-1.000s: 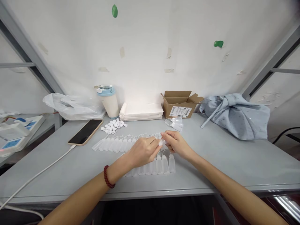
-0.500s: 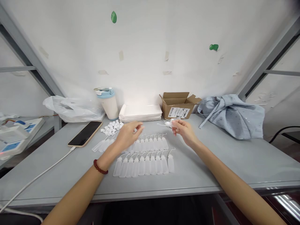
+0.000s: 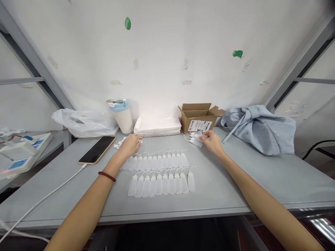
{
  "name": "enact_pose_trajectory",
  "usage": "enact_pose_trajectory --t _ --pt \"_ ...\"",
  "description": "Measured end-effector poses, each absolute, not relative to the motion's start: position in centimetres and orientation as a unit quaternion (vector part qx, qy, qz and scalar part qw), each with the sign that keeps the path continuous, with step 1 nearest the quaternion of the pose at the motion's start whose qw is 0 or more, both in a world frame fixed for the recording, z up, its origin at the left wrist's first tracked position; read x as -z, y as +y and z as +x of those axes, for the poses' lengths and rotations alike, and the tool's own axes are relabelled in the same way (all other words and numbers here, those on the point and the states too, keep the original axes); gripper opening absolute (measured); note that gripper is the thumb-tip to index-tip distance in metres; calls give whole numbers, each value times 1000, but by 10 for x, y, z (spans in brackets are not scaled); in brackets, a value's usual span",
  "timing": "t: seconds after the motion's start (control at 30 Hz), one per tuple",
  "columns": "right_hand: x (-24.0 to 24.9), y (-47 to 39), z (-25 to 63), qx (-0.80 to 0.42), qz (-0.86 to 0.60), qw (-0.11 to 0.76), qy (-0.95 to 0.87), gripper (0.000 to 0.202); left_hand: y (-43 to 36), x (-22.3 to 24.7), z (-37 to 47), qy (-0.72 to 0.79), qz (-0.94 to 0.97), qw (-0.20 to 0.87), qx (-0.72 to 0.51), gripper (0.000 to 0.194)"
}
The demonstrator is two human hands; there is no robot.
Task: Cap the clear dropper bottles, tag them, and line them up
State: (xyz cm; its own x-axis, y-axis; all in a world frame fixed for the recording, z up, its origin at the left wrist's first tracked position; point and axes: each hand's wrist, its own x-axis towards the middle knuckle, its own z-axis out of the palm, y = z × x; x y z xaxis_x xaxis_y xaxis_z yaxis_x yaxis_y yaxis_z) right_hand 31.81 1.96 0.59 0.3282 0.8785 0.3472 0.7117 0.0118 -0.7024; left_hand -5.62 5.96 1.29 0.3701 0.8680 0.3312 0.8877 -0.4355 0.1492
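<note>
My left hand (image 3: 128, 144) is over the small heap of white caps (image 3: 117, 144), its fingers bent down and pinched at a white cap (image 3: 140, 141). Part of the heap is hidden under it. In front of the cardboard box, my right hand (image 3: 213, 142) has its thumb and fingers closed on the end of a clear squeeze bottle (image 3: 200, 136). That bottle lies among a few similar bottles (image 3: 195, 142) with thin bent tips. Between my forearms lie two rows of squeeze bottles, a back row (image 3: 159, 162) and a front row (image 3: 158, 184), their curved nozzles pointing away from me.
At the back stand a tumbler (image 3: 123, 120), a stack of white trays or sheets (image 3: 157, 126) and an open cardboard box (image 3: 200, 118). A phone (image 3: 97, 150) on a cable and a plastic bag (image 3: 83, 123) lie left. Blue fabric (image 3: 259, 129) lies right.
My left hand has moved left and down onto the caps. My right hand has moved slightly right, and the bottle in it is now down with the others by the box.
</note>
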Motion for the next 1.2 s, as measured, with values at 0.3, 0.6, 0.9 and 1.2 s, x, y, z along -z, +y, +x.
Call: enact_pose_trajectory --t 0.3,0.6,0.9,1.2 --pt "6 25 323 -87 -683 415 -595 19 68 -8 -51 -503 -851 27 150 23" --pt "-16 3 298 -61 -628 420 -652 21 65 -9 -49 -517 -838 6 175 18" --pt "-34 -36 259 -305 -549 258 -734 27 56 -13 -34 -533 -800 -39 272 23" --pt "-28 -34 258 -276 -571 201 -747 28 32 -27 -11 -501 -782 -102 357 22"
